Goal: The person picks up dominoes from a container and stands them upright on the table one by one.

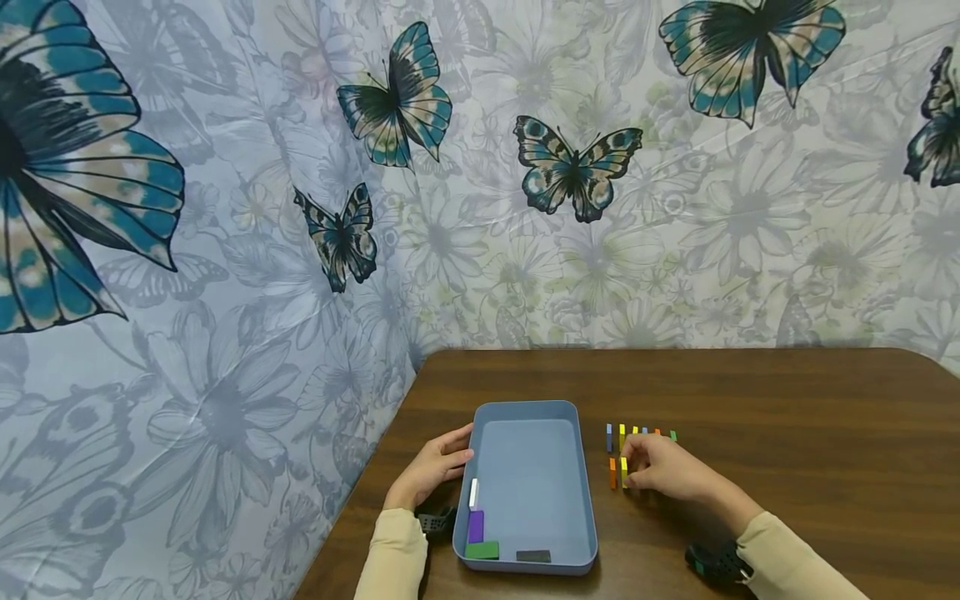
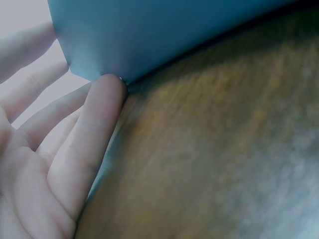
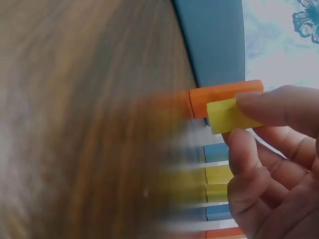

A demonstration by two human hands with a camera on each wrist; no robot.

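Note:
My right hand (image 1: 669, 468) pinches a small yellow block (image 3: 223, 115) between thumb and fingertips, over the table to the right of the tray. Close beside that block an orange block (image 3: 224, 97) stands on end. Beyond the hand runs a row of small upright blocks, with a blue block (image 1: 609, 437) at its left end and a green block (image 1: 673, 435) at its right; the hand partly hides this row. On the other side, my left hand (image 1: 432, 468) touches the left wall of the blue-grey tray (image 1: 532, 492), its fingers extended along it.
Inside the tray lie a white block (image 1: 473, 493), a purple block (image 1: 476, 527), a green block (image 1: 482, 551) and a dark grey block (image 1: 533, 556). The brown wooden table (image 1: 810, 467) extends right. A butterfly-patterned wall covering (image 1: 480, 275) hangs behind and to the left.

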